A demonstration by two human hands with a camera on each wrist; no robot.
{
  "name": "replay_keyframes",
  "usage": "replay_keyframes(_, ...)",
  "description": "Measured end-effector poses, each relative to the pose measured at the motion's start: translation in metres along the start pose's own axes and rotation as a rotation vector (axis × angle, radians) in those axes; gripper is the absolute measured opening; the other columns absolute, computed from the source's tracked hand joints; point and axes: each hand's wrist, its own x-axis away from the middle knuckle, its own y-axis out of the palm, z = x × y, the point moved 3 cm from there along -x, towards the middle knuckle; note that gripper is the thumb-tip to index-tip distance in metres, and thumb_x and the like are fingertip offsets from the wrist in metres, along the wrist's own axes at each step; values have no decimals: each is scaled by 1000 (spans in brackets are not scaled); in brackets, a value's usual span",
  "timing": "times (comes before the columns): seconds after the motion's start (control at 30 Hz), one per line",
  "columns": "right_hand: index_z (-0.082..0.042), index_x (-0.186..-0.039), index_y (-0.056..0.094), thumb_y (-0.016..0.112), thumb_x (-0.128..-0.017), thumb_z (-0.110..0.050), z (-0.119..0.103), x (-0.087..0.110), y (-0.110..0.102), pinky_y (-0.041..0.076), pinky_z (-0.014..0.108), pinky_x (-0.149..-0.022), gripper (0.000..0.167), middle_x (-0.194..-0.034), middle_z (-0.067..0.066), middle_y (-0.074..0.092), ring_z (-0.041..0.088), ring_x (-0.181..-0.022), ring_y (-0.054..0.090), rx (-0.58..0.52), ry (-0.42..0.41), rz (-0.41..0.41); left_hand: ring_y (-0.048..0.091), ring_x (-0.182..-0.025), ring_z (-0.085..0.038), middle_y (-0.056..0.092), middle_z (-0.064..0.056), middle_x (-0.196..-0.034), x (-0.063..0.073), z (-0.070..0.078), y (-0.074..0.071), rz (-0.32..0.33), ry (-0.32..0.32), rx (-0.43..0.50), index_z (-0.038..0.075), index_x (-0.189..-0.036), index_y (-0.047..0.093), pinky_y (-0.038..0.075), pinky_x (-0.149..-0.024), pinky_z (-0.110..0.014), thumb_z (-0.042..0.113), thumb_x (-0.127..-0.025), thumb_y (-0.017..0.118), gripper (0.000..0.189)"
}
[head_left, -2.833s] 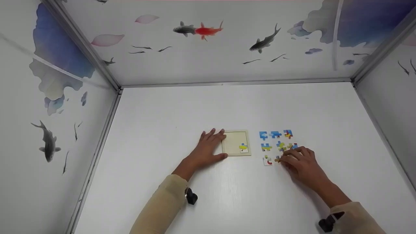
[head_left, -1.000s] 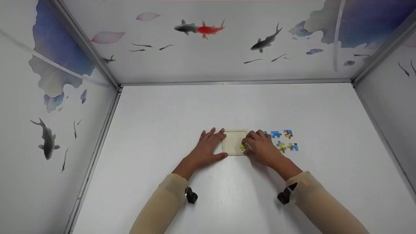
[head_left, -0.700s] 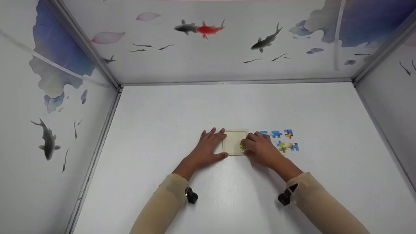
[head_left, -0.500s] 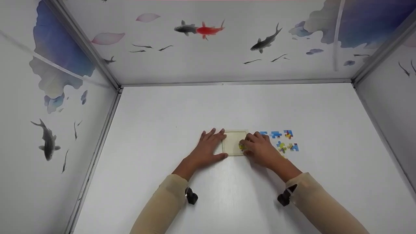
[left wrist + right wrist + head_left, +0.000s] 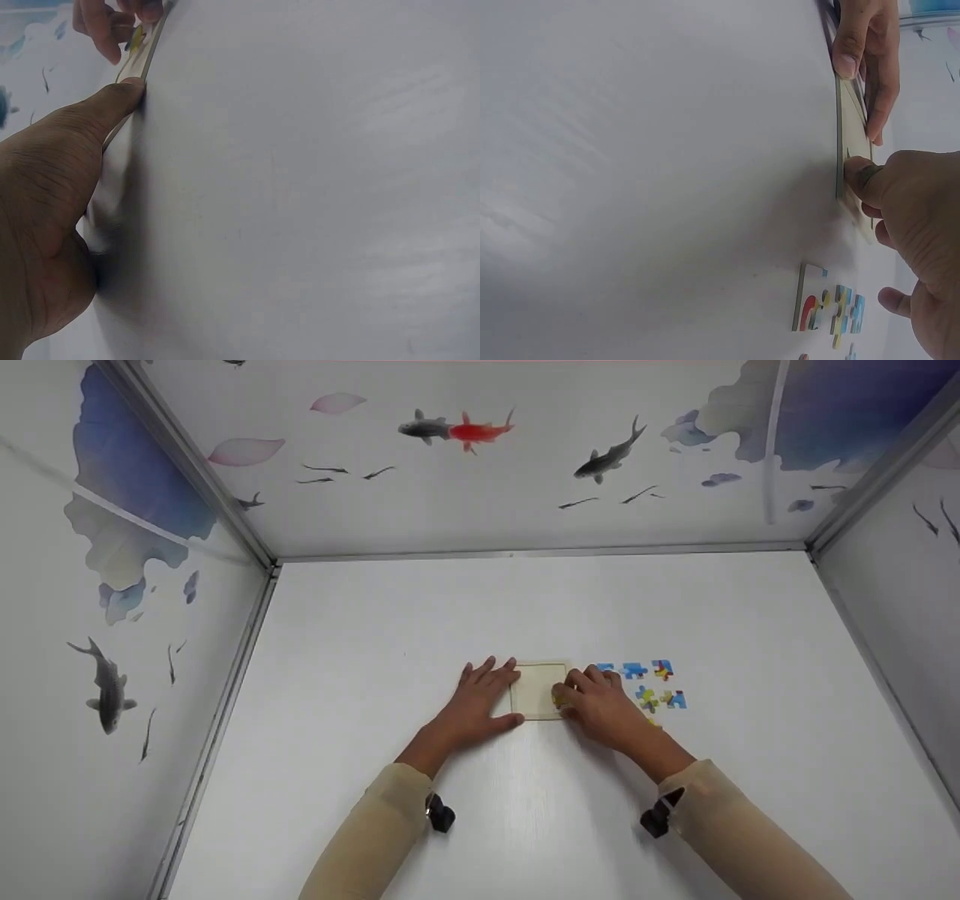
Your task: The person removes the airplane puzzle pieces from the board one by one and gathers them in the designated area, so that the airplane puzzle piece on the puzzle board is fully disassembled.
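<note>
A square pale wooden puzzle tray lies on the white table. My left hand spreads straight fingers along its left side, and the thumb rests on the near corner. At the tray's lower right corner, my right hand bends its fingers and thumb around a small yellow jigsaw piece, which they mostly cover. The right thumb presses down inside the tray rim. Loose jigsaw pieces in blue, yellow and red lie to the right of the tray, some hidden behind the right hand.
One loose piece with a red patch lies near the right wrist. White walls printed with fish stand at the back and on both sides. A metal strip runs along the table's far edge.
My right hand has come left from the loose pieces to the tray's lower right corner, and its fingers have shifted slightly there since. My left hand has stayed on the tray.
</note>
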Motion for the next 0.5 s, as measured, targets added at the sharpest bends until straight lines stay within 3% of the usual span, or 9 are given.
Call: replay_keyframes(0.5,-19,-130,76,86,-99,-18,11,15,-4,51,69,-103,33,-124,7,64,33,-116,57,46,20,11,6,-172,-26,18,3,-185,0,-3,2,11,7,-2,18,-175,33,0,-137,-56,63,-108,59,85)
